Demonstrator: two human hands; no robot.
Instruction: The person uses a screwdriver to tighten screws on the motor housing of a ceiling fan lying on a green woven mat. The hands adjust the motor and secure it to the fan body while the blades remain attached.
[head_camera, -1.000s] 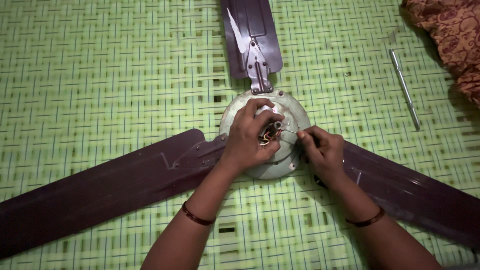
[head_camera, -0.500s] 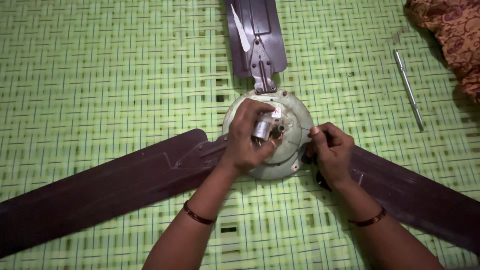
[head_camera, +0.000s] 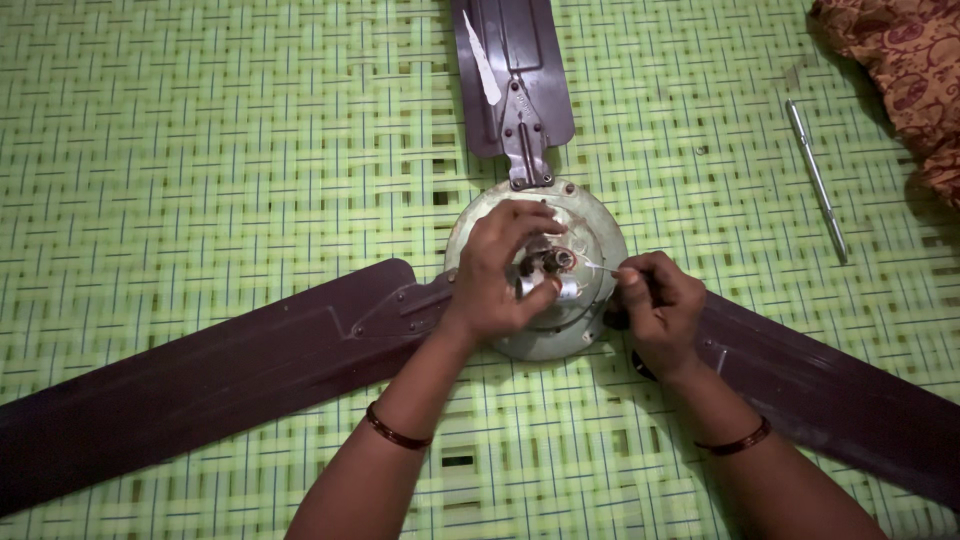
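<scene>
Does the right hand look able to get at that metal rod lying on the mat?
Probably yes: the metal rod lies bare on the green mat, nothing between. But the right hand is pinching a thin wire at the fan hub.

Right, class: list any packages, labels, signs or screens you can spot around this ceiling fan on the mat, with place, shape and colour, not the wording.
None of those is in view.
Nearest thing to a label: a pale strip, long and narrow, lying slantwise on the upper dark brown fan blade; whether it is a sticker or peeled paint cannot be told.
</scene>
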